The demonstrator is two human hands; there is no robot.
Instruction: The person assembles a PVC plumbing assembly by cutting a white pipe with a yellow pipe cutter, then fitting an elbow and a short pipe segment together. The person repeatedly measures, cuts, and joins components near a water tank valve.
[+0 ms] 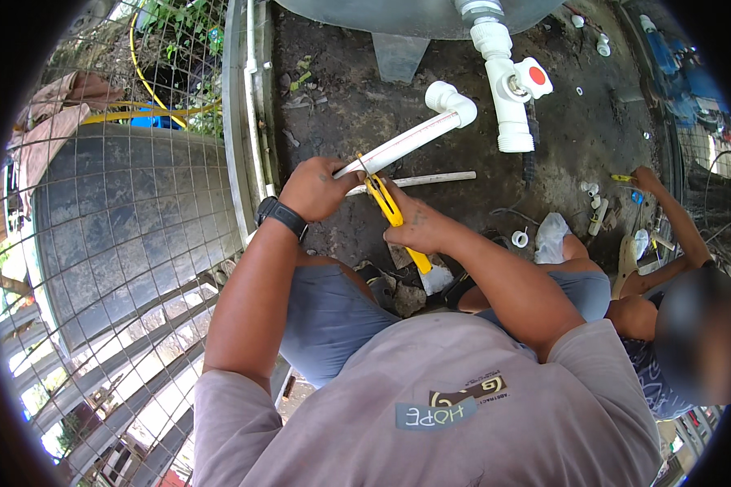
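Note:
My left hand (pixel 315 188), with a dark watch on its wrist, is closed round the near end of a white plastic pipe (pixel 408 140). The pipe slants up to the right and ends in a white elbow fitting (pixel 459 109). A yellow-handled cutting tool (pixel 384 201) is gripped in my right hand (pixel 418 221). The tool's narrow, brownish tip lies against the pipe, just beside my left fingers. I cannot make out its exact kind. Under the pipe, a thinner white pipe (pixel 439 178) lies on the dark ground.
A white valve (pixel 516 81) with a red-marked knob hangs from piping below a grey tank (pixel 414 12). Wire mesh (pixel 138 235) runs along the left. Another person's hand (pixel 646 182) at right holds something yellow. White fittings (pixel 520 239) lie on the ground.

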